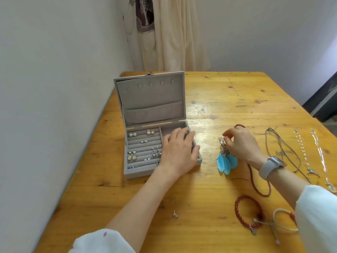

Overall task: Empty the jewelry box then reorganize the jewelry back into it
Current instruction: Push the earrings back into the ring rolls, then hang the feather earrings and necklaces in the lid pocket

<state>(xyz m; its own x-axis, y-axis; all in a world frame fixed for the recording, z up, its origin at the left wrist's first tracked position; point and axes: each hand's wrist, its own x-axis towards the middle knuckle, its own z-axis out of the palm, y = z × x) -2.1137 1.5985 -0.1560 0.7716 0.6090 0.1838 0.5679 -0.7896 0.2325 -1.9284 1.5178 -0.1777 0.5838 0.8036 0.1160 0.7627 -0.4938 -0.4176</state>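
An open grey velvet jewelry box [127,172] stands at the left of the wooden table [228,99], its lid upright. Several earring pairs [144,148] sit in its ribbed slots on the left side. My left hand [179,152] hovers palm down over the box's right compartments, fingers spread, holding nothing. My right hand [242,145] pinches the metal tops of blue feather earrings [226,161], just right of the box. The feathers hang down and touch the table.
A red bead bracelet [238,212], a cord bracelet [284,221], a long red bead strand [259,190], a grey cord necklace [280,145] and two silver chains [308,161] lie at the right. A small stud [175,215] lies near the front. A wall runs along the left.
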